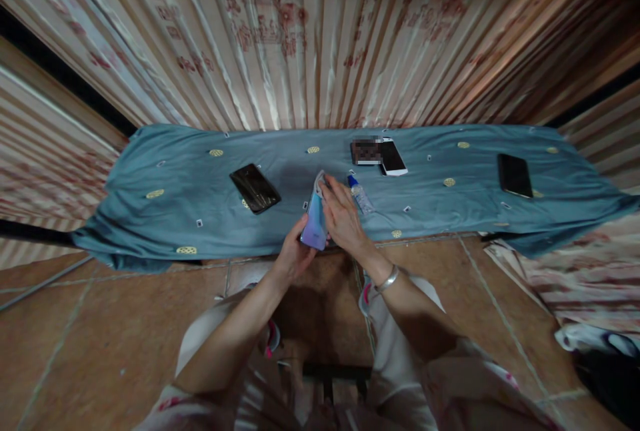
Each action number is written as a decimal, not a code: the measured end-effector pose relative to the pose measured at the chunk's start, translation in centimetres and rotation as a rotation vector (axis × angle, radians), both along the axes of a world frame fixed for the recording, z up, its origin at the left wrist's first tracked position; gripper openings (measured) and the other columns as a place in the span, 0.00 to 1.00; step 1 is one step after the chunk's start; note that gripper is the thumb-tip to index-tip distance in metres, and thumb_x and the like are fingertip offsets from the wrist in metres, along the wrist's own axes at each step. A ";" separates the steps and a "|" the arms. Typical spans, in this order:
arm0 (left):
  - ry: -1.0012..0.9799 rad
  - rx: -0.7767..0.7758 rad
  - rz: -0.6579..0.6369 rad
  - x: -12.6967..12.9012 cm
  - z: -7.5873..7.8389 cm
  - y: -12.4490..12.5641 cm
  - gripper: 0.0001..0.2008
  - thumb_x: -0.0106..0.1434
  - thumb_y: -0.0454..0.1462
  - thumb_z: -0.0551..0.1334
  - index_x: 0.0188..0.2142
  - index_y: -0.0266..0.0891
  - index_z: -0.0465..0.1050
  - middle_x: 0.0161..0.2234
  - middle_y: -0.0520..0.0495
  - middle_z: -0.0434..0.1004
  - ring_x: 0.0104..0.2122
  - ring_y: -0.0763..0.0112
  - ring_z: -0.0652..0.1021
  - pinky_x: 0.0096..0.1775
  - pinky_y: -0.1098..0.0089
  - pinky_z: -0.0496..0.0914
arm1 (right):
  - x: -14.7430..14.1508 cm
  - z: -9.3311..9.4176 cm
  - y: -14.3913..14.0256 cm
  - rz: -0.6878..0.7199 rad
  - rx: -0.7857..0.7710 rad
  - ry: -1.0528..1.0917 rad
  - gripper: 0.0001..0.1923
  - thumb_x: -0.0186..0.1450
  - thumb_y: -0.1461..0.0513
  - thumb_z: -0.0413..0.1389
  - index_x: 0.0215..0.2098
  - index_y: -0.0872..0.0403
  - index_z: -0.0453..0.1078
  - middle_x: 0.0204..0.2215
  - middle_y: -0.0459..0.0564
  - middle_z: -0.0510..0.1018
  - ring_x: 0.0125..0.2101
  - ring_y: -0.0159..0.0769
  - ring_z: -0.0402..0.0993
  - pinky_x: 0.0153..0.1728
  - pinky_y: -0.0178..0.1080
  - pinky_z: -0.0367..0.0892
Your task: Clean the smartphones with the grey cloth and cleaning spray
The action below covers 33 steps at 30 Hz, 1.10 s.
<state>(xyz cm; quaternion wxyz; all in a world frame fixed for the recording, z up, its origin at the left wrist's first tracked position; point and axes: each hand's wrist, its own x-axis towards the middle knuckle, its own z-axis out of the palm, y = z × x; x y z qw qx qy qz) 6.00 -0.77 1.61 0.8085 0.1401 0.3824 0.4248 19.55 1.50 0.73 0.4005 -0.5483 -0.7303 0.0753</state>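
In the head view, a slim, glossy phone [314, 221] with a blue-to-violet back is gripped at its lower end by the left hand [294, 254], fingers curled round it, above the near edge of a teal cloth [150, 217]. A pale rag [320, 182] is pressed flat against the phone by the right hand [343, 217], fingers together. On the soft, wrinkled cloth are seen a black phone [255, 187], a small clear bottle [360, 194], a white phone [393, 157] and a dark phone [515, 175].

Four phones: one held [314, 221], three lying [255, 187] [393, 157] [515, 175]; one small bottle [360, 193].
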 end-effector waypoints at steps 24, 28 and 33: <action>-0.077 0.015 0.095 -0.1 -0.2 0.4 0.08 0.64 0.38 0.60 0.38 0.36 0.76 0.31 0.50 0.80 0.27 0.72 0.77 0.35 0.69 0.71 | -0.5 0.2 -1.2 0.120 0.025 -0.048 0.26 0.72 0.64 0.40 0.67 0.53 0.59 0.65 0.56 0.65 0.65 0.43 0.58 0.65 0.53 0.59; -0.017 0.029 0.029 0.0 -0.6 0.1 0.09 0.65 0.40 0.60 0.37 0.36 0.75 0.27 0.49 0.79 0.24 0.70 0.77 0.29 0.69 0.70 | 0.2 0.1 -0.5 0.072 0.018 -0.063 0.26 0.72 0.63 0.40 0.66 0.54 0.60 0.64 0.57 0.66 0.65 0.44 0.60 0.65 0.54 0.60; 0.031 0.002 -0.006 0.4 0.0 -0.4 0.12 0.67 0.39 0.55 0.35 0.35 0.73 0.24 0.48 0.78 0.20 0.70 0.77 0.26 0.70 0.71 | 1.0 -0.3 0.6 -0.005 0.012 -0.057 0.27 0.71 0.64 0.40 0.66 0.58 0.60 0.63 0.60 0.67 0.64 0.47 0.60 0.65 0.54 0.59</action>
